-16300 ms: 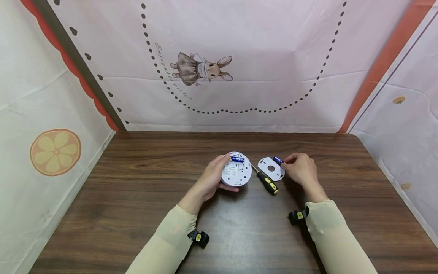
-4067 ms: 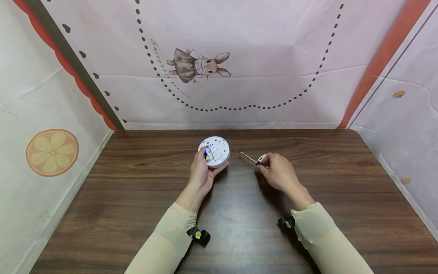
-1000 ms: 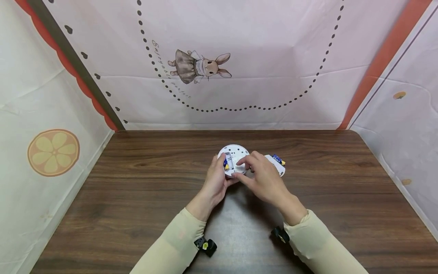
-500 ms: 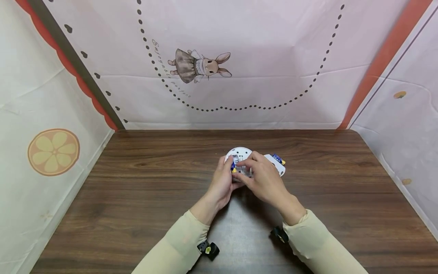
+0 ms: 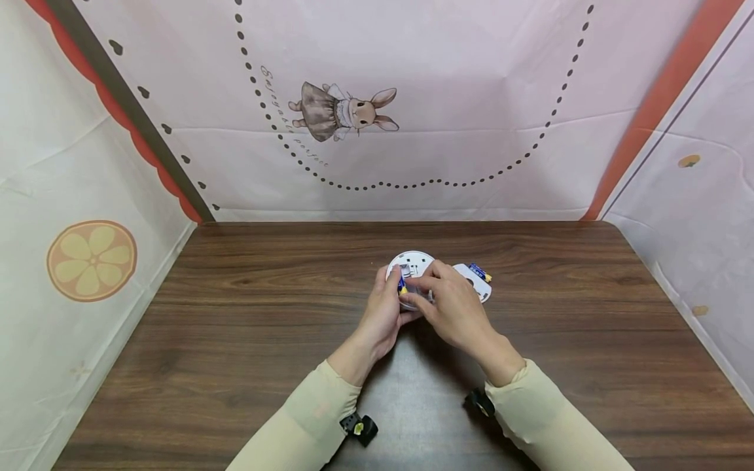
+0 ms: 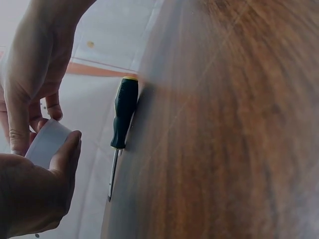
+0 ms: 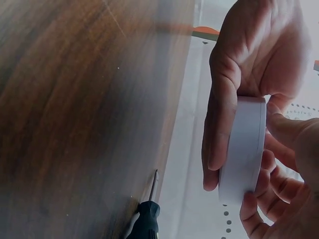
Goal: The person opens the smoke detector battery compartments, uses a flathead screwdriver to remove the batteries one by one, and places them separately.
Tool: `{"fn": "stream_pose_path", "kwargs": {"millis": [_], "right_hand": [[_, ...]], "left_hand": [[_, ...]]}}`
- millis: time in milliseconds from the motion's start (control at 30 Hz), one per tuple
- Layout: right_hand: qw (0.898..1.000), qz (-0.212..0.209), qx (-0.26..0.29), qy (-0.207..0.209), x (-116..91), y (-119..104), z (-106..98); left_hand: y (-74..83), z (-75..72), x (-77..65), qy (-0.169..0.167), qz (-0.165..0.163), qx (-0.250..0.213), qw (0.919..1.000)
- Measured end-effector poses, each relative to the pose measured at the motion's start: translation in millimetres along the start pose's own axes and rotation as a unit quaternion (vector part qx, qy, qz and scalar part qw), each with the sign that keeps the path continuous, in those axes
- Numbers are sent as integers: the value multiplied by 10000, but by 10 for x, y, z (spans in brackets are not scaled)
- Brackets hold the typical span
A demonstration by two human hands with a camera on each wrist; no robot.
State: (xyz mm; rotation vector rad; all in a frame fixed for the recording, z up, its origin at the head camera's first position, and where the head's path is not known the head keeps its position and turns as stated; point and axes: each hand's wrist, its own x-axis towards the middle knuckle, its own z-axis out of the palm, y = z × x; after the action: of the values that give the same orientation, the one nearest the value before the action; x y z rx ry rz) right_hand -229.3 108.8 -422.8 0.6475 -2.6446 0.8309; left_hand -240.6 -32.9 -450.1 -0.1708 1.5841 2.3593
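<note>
My left hand (image 5: pixel 379 314) grips a round white device, like a smoke detector (image 5: pixel 412 258), by its rim, back face up. A blue AA battery with a yellow end (image 5: pixel 402 286) lies at its battery slot under my left thumb. Thumb and curled forefinger of my right hand (image 5: pixel 456 311) pinch at that battery, covering much of the device's face. In the right wrist view, the device's smooth side wall (image 7: pixel 242 149) shows, left fingers flat beneath it. On the left wrist view's far side, the right fingers (image 6: pixel 17 134) bend over the rim.
Just right of the hands, a white mounting plate (image 5: pixel 484 292) lies on the table, a second blue battery (image 5: pixel 480 272) against its far edge. A dark-handled screwdriver (image 6: pixel 124 112) lies on the wooden table (image 5: pixel 265 327). Printed cloth (image 5: pixel 471 157) walls in the back and sides.
The screwdriver held four seconds ago has left my right hand. Over the last second, the device moved right until its battery met my right fingertips. In the last half second little shifts.
</note>
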Motion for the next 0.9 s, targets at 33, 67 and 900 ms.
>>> {"fn": "stream_pose_path", "kwargs": {"millis": [33, 67, 900], "right_hand": [[10000, -17, -1, -2, -2, 0, 4], [10000, -38, -11, -4, -4, -1, 8], [9991, 256, 37, 349, -9, -99, 59]], "left_hand": [[-3, -1, 1, 11, 15, 9, 10000], [-4, -2, 0, 22, 20, 11, 10000], [-26, -14, 13, 413, 283, 54, 9987]]}}
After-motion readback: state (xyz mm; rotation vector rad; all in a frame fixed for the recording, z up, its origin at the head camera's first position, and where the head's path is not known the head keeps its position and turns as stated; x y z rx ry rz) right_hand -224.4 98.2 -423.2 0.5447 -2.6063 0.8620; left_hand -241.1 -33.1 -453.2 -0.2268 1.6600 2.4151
